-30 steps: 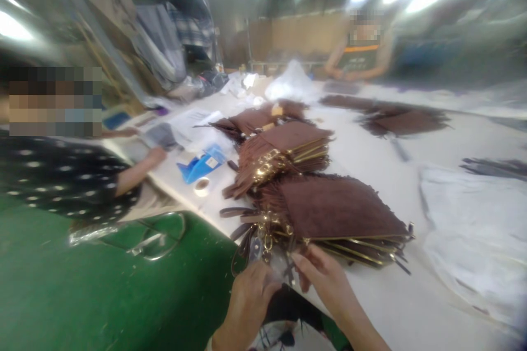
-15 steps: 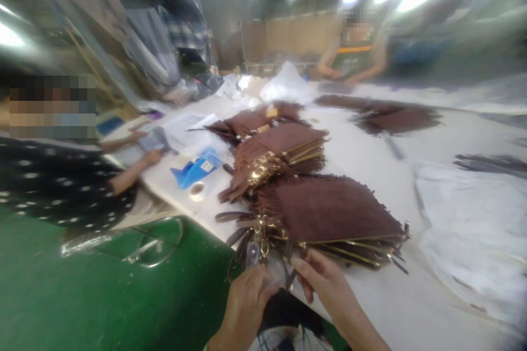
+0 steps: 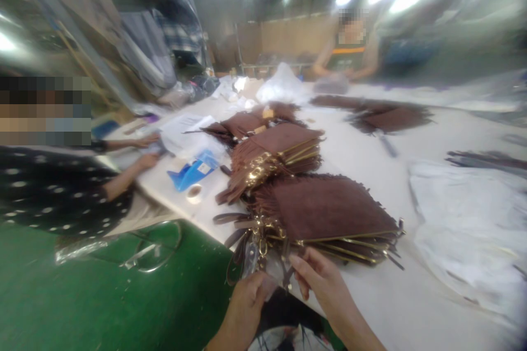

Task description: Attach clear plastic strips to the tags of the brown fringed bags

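Bags (image 3: 325, 205), stacked, just beyond right hand (image 3: 321, 277)

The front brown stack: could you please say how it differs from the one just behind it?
The front stack lies beside the right hand; the rear stack lies farther away. The front stack looks larger in view than the rear stack. Straps of the front stack reach past the table; the rear stack's fringe does not. Both are brown with gold edging.

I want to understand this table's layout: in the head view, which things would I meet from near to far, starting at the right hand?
Right hand, front stack of brown fringed bags, middle brown stack, rear brown pile, white plastic heap.
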`<act>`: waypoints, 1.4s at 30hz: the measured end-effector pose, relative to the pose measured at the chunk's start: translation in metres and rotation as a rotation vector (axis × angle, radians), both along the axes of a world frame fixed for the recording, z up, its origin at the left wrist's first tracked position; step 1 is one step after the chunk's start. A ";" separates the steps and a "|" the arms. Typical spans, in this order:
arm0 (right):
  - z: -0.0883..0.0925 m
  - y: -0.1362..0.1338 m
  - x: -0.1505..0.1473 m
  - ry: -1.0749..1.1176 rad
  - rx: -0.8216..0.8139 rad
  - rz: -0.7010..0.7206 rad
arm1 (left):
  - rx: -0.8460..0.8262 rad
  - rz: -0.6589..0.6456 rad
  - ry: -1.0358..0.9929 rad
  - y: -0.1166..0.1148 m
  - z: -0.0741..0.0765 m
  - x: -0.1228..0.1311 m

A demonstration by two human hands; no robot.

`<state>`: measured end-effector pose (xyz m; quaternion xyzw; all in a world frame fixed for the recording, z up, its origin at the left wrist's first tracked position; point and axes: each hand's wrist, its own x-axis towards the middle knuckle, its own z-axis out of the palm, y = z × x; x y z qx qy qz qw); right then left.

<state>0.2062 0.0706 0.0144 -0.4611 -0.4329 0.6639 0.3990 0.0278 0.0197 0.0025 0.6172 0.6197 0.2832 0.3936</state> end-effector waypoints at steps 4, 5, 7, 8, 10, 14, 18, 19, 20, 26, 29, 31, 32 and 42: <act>0.000 0.000 0.000 -0.008 -0.010 0.003 | -0.047 0.005 -0.127 -0.001 -0.004 -0.001; 0.000 0.000 0.000 -0.012 -0.013 0.002 | -0.072 0.011 -0.192 -0.002 -0.006 -0.001; -0.001 0.000 0.000 -0.012 -0.017 0.005 | -0.174 0.046 -0.356 -0.005 -0.011 0.000; -0.002 0.000 0.001 -0.009 -0.017 0.009 | -0.246 0.067 -0.445 -0.008 -0.014 0.001; -0.002 0.000 0.001 -0.009 -0.015 0.011 | -0.406 0.094 -0.617 -0.012 -0.019 0.003; -0.003 -0.001 0.003 -0.028 -0.011 0.013 | -0.472 0.101 -0.752 -0.015 -0.026 0.004; -0.003 -0.001 0.002 -0.006 -0.021 -0.001 | -0.264 0.167 -0.486 -0.010 -0.022 0.002; -0.003 -0.002 0.001 0.000 -0.030 -0.007 | -0.227 0.166 -0.389 -0.009 -0.019 0.002; -0.003 -0.002 0.001 0.004 -0.038 -0.014 | -0.201 0.159 -0.299 -0.008 -0.017 0.002; -0.003 -0.004 -0.003 0.010 -0.061 -0.045 | -0.156 0.162 0.043 -0.006 -0.001 0.008; -0.002 -0.005 -0.005 0.032 -0.086 -0.056 | -0.138 0.145 0.146 -0.007 0.002 0.011; -0.001 -0.005 -0.006 0.032 -0.091 -0.055 | -0.120 0.130 0.202 -0.007 0.002 0.013; -0.001 -0.005 -0.007 0.026 -0.090 -0.053 | -0.110 0.123 0.223 -0.007 0.002 0.013; 0.003 -0.006 -0.007 0.014 -0.098 -0.056 | -0.025 -0.026 0.440 -0.006 -0.007 0.018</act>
